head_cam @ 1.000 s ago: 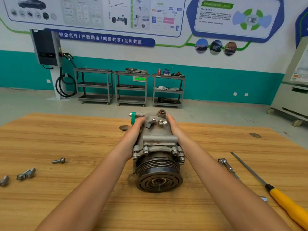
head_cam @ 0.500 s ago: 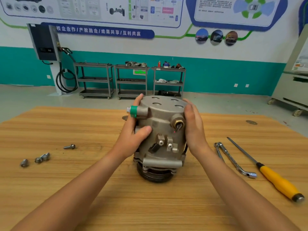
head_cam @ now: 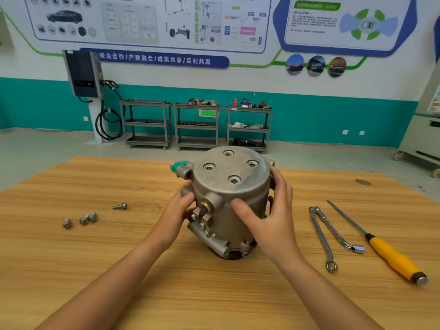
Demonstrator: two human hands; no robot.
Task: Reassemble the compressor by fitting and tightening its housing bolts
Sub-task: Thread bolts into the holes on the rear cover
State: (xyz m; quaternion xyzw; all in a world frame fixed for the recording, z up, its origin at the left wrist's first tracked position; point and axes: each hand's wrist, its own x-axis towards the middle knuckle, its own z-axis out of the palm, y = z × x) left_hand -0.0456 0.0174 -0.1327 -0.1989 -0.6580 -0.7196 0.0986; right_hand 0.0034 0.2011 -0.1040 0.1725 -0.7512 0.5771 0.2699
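Note:
The grey metal compressor (head_cam: 228,186) stands upright on its pulley end in the middle of the wooden table (head_cam: 71,270). Its flat end cap faces up and shows several empty bolt holes. A green-capped port (head_cam: 179,166) sticks out at the upper left. My left hand (head_cam: 177,215) grips the left side by the brass fitting. My right hand (head_cam: 271,210) wraps the right side, thumb across the front. Several loose bolts (head_cam: 88,218) lie on the table to the left, apart from both hands.
Right of the compressor lie a ring spanner (head_cam: 321,236), an angled socket wrench (head_cam: 338,232) and a yellow-handled screwdriver (head_cam: 390,258). Beyond the table's far edge are open floor, three grey shelf carts (head_cam: 197,125) and a wall charger (head_cam: 83,72).
The compressor has gone from lying with its pulley toward me to standing on the pulley end, cap up. Both hands kept hold and turned it further, so the brass fitting now faces front left.

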